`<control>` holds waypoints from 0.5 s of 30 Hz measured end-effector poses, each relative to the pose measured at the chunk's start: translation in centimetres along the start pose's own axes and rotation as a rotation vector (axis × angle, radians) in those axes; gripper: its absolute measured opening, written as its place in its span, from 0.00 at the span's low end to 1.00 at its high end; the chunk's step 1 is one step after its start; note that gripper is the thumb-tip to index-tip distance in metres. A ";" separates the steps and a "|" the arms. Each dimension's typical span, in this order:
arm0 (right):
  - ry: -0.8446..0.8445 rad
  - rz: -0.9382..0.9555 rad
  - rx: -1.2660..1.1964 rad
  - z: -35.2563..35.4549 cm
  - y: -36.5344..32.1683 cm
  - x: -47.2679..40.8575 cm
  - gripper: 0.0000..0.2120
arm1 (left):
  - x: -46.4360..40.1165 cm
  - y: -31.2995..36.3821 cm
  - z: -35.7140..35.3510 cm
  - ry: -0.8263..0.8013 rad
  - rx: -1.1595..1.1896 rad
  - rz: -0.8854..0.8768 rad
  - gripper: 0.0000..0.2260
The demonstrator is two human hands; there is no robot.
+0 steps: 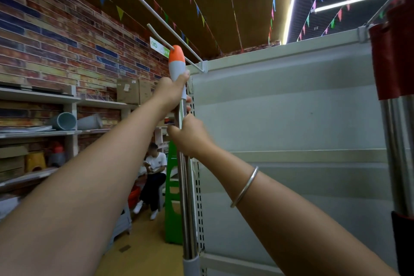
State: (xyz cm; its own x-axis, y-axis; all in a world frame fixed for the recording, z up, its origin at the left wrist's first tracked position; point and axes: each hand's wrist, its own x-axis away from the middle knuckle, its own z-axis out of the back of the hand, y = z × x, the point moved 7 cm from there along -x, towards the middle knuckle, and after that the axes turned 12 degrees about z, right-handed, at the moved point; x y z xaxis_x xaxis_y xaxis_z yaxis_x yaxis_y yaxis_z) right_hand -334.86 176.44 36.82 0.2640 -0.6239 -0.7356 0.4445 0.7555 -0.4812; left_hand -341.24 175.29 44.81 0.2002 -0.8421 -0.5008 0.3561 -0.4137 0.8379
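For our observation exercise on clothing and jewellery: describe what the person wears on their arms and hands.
Both forearms are bare, with no sleeves in view. The left hand and right hand wear no gloves. A thin, plain silver-coloured bangle circles the right wrist.

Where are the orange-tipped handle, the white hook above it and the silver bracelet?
orange-tipped handle [176, 56], head view, on its orange cap.
white hook [161, 37], head view, midway along its lower prong.
silver bracelet [246, 187], head view, on the band at the wrist.
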 end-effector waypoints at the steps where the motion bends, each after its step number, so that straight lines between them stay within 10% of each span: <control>1: 0.001 -0.008 0.023 0.0 0.4 -0.4 0.11 | -0.4 -0.3 -0.2 0.031 -0.012 0.004 0.20; 15: 0.034 -0.007 0.252 -0.6 6.5 -4.4 0.16 | -3.4 -7.3 -5.7 -0.081 -0.075 0.107 0.24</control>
State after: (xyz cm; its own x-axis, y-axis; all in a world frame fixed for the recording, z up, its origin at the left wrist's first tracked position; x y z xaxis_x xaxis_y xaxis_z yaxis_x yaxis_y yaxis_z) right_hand -333.63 184.15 36.64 0.2336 -0.6185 -0.7503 0.6467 0.6750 -0.3551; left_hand -339.32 183.12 39.18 0.1677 -0.9063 -0.3880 0.4046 -0.2956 0.8654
